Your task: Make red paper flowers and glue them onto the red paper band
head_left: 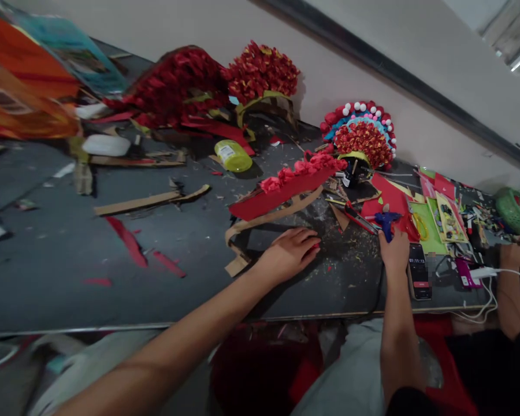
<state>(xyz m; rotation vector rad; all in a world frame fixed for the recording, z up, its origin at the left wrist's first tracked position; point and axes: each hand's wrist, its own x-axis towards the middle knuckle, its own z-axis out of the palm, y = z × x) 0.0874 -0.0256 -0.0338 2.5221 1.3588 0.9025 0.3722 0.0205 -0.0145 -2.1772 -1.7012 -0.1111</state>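
My left hand (289, 254) is low over the table, fingers curled together, with a small bit of red paper (316, 246) at the fingertips. My right hand (394, 252) grips a blue hot glue gun (387, 221) by its handle, nozzle turned left. Just beyond my left hand lies a red band (277, 199) edged with crumpled red paper flowers (301, 173). A curved cardboard strip (277, 216) runs along its near side. Left of the glue gun is a red-handled tool (359, 218), its kind unclear.
Red flowered headpieces (262, 72) stand at the back, one trimmed with white balls (364, 130). A yellow jar (233, 156) lies on its side. A phone (419, 271) is beside my right wrist. Another person's hands (517, 254) work at the far right. Cardboard scraps (151, 200) litter the left.
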